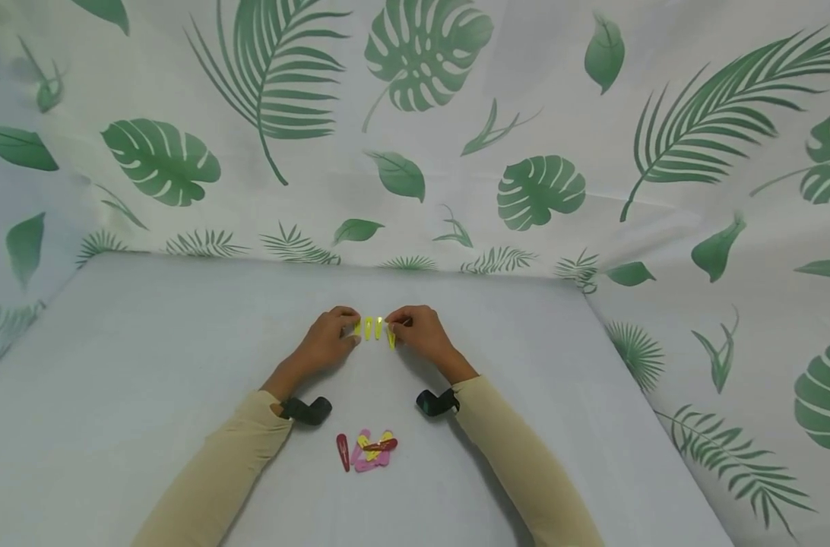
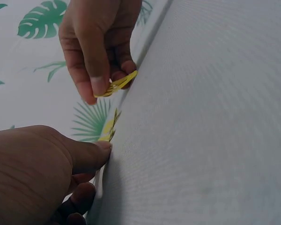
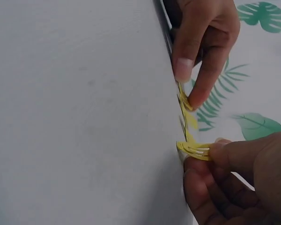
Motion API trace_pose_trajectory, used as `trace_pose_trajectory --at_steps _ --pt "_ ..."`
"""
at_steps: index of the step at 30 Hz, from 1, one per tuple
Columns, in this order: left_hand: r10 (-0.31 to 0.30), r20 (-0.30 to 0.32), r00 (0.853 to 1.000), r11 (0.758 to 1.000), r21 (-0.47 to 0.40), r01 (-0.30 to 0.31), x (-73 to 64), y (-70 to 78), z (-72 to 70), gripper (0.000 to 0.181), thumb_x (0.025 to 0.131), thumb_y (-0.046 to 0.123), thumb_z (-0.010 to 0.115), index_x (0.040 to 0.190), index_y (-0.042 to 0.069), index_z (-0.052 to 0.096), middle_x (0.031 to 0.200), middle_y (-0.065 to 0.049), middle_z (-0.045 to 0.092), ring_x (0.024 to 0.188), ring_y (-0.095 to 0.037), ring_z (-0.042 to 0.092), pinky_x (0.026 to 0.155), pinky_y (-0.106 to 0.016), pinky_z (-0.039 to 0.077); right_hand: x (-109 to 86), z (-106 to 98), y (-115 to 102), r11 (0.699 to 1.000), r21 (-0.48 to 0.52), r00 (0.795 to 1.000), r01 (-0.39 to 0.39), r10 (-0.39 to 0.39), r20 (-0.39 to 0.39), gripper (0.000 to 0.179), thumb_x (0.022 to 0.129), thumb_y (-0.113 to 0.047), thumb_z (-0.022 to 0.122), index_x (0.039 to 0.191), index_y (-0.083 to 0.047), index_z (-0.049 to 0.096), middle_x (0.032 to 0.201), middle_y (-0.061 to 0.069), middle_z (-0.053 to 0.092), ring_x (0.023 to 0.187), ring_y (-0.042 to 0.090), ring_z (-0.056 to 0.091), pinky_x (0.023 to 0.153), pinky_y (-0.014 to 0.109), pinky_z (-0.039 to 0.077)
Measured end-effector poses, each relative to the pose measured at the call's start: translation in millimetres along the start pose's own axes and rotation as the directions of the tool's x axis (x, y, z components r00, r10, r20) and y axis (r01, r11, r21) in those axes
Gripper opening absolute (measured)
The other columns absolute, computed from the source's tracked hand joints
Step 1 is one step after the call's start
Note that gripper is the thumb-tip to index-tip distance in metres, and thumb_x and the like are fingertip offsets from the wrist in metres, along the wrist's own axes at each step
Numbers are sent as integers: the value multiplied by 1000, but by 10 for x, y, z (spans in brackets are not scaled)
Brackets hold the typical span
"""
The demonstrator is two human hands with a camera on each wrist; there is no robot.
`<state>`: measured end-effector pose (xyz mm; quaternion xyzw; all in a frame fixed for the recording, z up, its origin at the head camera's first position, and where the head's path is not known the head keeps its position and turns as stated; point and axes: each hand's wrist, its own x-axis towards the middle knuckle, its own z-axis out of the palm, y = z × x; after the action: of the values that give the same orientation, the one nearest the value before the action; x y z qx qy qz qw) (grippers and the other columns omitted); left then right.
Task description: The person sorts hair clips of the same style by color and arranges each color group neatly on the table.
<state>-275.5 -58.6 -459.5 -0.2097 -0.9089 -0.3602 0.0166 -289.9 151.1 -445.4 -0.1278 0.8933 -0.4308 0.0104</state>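
Several yellow snap hair clips stand side by side in a short row on the white table, with two middle clips between the hands. At the row's left end my left hand holds the leftmost yellow hair clip between thumb and fingertip. My right hand pinches another yellow hair clip by one end, at the row's right end; its other end is tilted toward me in the head view. In the left wrist view this pinched clip shows close over the table.
Nearer to me lies a loose pile with pink hair clips, yellow ones and a red hair clip on top. Another red hair clip lies left of it. A leaf-printed curtain borders the table at the back and sides.
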Motion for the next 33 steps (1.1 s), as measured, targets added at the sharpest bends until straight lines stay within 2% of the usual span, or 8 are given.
trace_pose_trajectory --at_steps 5,15,23,29,33 --pt "6 -10 1000 1000 -6 -6 11 -8 18 43 89 6 69 127 -9 58 130 -18 55 91 -25 55 77 -38 47 68 9 5 998 -61 1000 1 -2 -21 9 90 -8 68 96 -5 75 88 3 70 75 13 62 64 27 49" --pt "-1 -4 1000 1000 -20 0 2 2 15 43 89 6 69 127 -9 58 130 -18 55 90 -25 54 76 -37 46 156 33 -7 985 -170 1000 -22 21 -8 9 90 -8 68 96 -5 75 89 3 68 80 16 58 67 28 47" --pt "17 -12 1000 1000 -8 -17 7 -31 31 42 88 7 69 126 -10 59 128 -18 57 90 -24 55 76 -37 47 178 50 -16 979 -187 997 -78 77 -10 11 91 -7 66 98 -5 73 90 3 66 85 17 57 74 31 48" --pt "16 -17 1000 1000 -4 -16 15 -41 44 42 88 7 70 125 -9 60 128 -18 57 90 -23 56 76 -37 47 86 39 9 986 -143 994 -88 78 -70 18 93 -12 65 107 -4 71 82 5 61 70 16 52 60 28 44" --pt "13 -18 1000 1000 -2 -13 13 -44 34 42 89 7 69 126 -9 59 129 -18 56 90 -23 56 76 -36 47 -20 11 0 990 -100 995 -97 93 -43 20 93 -15 65 108 -3 70 79 4 61 63 14 53 55 26 42"
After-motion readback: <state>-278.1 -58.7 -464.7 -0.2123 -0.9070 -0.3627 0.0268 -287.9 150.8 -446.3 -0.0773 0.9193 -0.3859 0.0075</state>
